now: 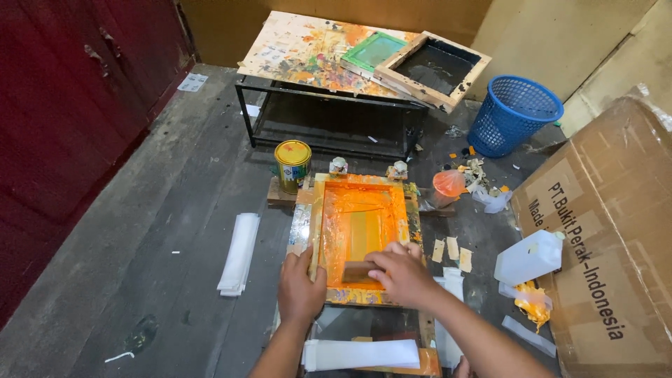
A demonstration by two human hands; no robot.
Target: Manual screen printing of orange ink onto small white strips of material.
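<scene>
A wooden screen-printing frame (pixel 317 210) lies flat on the floor, its mesh covered in orange ink. My left hand (pixel 299 289) grips the frame's near left edge. Over the near end of the mesh, my right hand (pixel 401 274) closes on a wooden squeegee (pixel 355 271). A stack of white sheets (pixel 360 353) lies just below the frame, close to me.
A yellow tin can (pixel 292 165) and an orange-stained cup (pixel 448 185) stand beyond the frame. White strips (pixel 239 253) lie at left. A white jug (pixel 528 257) and a big cardboard box (pixel 609 238) sit at right. A paint-splattered low table (pixel 308 52) and a blue basket (pixel 513 114) stand at the back.
</scene>
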